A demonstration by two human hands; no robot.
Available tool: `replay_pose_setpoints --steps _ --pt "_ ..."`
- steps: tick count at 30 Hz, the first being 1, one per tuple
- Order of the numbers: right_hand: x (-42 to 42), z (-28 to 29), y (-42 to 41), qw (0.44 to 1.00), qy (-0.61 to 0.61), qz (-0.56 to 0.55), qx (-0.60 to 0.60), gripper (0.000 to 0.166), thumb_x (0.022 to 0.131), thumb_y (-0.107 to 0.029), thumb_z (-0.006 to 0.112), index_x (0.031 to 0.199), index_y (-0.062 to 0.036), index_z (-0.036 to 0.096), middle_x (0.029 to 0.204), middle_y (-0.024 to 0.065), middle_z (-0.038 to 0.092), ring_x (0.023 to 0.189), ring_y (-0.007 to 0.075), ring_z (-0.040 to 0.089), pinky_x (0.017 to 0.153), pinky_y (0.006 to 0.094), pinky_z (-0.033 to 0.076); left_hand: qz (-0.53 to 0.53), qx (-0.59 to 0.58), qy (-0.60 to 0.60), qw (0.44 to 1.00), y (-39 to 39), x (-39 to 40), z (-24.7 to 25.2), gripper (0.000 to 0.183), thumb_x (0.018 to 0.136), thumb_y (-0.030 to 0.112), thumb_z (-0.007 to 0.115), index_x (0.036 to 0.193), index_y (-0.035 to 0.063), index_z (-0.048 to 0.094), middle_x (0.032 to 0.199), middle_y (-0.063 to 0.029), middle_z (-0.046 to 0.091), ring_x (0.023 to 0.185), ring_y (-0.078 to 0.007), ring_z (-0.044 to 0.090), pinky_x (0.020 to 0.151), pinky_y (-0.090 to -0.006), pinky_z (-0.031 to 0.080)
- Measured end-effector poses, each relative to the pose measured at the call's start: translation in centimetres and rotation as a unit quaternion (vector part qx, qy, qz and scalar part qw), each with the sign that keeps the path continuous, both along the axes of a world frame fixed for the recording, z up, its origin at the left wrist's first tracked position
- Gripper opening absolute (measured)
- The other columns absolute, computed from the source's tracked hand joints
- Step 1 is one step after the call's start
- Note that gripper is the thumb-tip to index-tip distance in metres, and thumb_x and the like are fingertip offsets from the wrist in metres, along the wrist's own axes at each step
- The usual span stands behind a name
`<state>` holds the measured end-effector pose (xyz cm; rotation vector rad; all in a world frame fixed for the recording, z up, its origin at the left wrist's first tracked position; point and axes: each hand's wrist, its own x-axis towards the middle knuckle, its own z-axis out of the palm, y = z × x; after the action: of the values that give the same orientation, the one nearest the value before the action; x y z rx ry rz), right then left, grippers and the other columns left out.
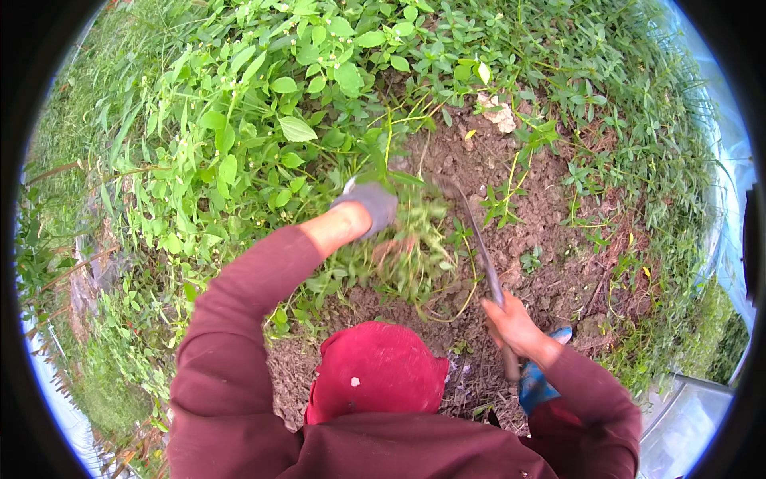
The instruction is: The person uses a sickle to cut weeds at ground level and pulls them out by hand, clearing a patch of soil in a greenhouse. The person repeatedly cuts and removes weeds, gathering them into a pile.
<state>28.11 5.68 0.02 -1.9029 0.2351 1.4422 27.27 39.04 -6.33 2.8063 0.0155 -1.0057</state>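
Note:
My left hand [372, 206], in a grey work glove, is closed around a bunch of pulled weeds [413, 248]. Stems and what look like roots trail from it toward me, blurred by motion. Bare-skinned, my right hand [517, 329] grips the handle of a sickle [482, 245]. Its long shank slants up and left over the soil, and the blurred blade end lies just right of the weeds. Leaves partly cover the fingers of the glove.
Leafy weeds [257, 120] grow thickly ahead and to the left. Brown soil [544, 215] shows at right, with a pale lump [497, 112] at its far side. My red-clad knee [380, 371] and blue shoe [535, 386] are close below. Plastic sheeting [727, 197] edges the right.

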Motion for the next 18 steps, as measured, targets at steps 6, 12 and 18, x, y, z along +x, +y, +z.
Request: replay_pose_setpoints --steps 6,12,18 --pt "-2.0 2.5 -3.7 0.998 0.026 -0.006 0.053 0.025 0.097 -0.021 0.056 0.092 -0.0077 0.036 0.057 -0.0011 0.043 0.036 0.0099 0.04 0.032 0.0265 0.036 -0.202 0.004 0.276 0.94 -0.4 -13.9 6.1 0.016 0.084 0.022 0.06 0.08 0.0126 0.073 0.076 -0.0049 0.069 0.069 -0.0217 0.068 0.059 -0.0372 0.052" --pt "0.8 -3.4 10.8 0.981 0.01 -0.124 0.146 0.022 0.098 -0.023 0.053 0.093 -0.0093 0.037 0.061 -0.0021 0.044 0.041 0.0093 0.039 0.034 0.0255 0.039 -0.059 0.059 0.167 0.982 1.8 -14.8 5.3 0.018 0.085 0.023 0.059 0.092 0.0138 0.073 0.095 -0.006 0.067 0.098 -0.0243 0.063 0.082 -0.0433 0.049" --pt "-2.2 -3.3 9.9 0.98 0.131 -0.112 0.096 0.02 0.098 -0.023 0.053 0.095 -0.0098 0.039 0.061 -0.0015 0.044 0.04 0.0107 0.039 0.033 0.0281 0.04 -0.126 0.129 -0.122 0.976 2.8 -5.1 2.7 0.056 0.083 0.025 0.064 0.133 0.0045 0.051 0.13 -0.0127 0.055 0.129 -0.0305 0.044 0.114 -0.0491 0.023"
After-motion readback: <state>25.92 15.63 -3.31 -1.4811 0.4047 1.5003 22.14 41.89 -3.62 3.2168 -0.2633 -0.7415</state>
